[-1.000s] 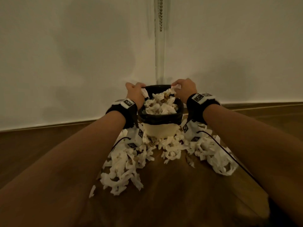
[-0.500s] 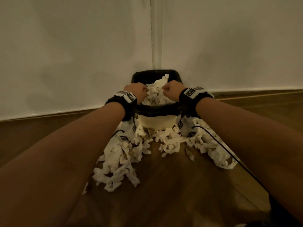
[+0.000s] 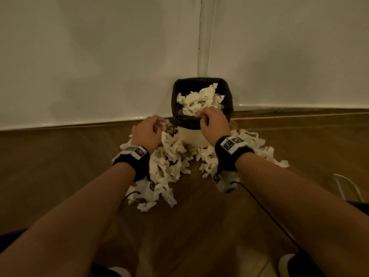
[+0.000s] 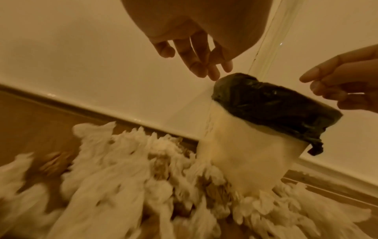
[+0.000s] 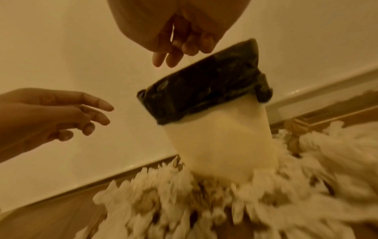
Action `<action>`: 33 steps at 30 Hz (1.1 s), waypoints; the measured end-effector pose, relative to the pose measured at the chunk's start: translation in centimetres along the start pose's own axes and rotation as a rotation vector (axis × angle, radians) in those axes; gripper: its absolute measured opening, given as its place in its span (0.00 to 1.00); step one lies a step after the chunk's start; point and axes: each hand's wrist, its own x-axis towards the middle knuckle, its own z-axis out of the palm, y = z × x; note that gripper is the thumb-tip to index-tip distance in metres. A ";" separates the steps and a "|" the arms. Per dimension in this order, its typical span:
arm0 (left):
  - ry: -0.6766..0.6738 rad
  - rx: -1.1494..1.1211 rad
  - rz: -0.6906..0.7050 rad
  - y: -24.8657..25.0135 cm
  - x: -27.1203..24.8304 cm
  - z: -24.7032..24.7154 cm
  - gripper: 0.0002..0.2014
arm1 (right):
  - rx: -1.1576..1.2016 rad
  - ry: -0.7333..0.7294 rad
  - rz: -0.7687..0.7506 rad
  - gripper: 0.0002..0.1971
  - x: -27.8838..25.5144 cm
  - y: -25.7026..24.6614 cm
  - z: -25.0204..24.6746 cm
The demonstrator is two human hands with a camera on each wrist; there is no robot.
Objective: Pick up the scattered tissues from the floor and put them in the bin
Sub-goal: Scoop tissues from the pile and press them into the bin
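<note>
A small white bin (image 3: 191, 136) with a black liner (image 3: 229, 100) stands in the wall corner, heaped with white tissues (image 3: 199, 100). More crumpled tissues (image 3: 169, 162) lie scattered on the wooden floor around its base. My left hand (image 3: 156, 125) hangs just left of the bin above the floor pile, fingers loosely curled and empty. My right hand (image 3: 204, 118) hovers at the bin's near rim, fingers drooping, holding nothing. The left wrist view shows the left fingers (image 4: 204, 67) beside the liner (image 4: 266, 105). The right wrist view shows the right fingers (image 5: 178, 53) above the bin (image 5: 214, 137).
Two white walls meet behind the bin, with a skirting board (image 3: 69, 124) along the wooden floor (image 3: 179, 236). A white wire frame (image 3: 348, 186) stands at the right edge. Black cables (image 3: 265, 212) trail from the wrist cameras. A shoe tip (image 3: 287, 262) shows at the bottom.
Both hands have come out of the bin and drawn back toward me, now empty. The left hand has dropped to the bin's left side; the tissues stay heaped inside.
</note>
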 end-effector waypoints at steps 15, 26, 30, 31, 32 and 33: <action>-0.045 0.017 -0.482 -8.3 -14.3 2.6 0.11 | -0.267 -0.864 0.028 0.14 -9.8 -2.5 10.2; -0.228 0.436 -0.734 -11.1 -21.6 5.1 0.31 | -0.470 -1.174 -0.011 0.23 -14.0 -2.6 14.8; -0.235 0.407 -0.726 -12.7 -20.9 4.9 0.45 | -0.495 -1.206 0.045 0.25 -13.9 -2.0 15.4; -0.258 0.408 -0.724 -13.1 -20.6 4.8 0.47 | -0.506 -1.223 0.056 0.26 -13.9 -1.7 15.5; -0.290 0.412 -0.727 -13.6 -20.4 4.7 0.48 | -0.511 -1.253 0.085 0.27 -13.9 -1.5 15.5; -0.319 0.411 -0.733 -14.2 -20.1 4.5 0.49 | -0.512 -1.268 0.105 0.26 -13.9 -1.3 15.7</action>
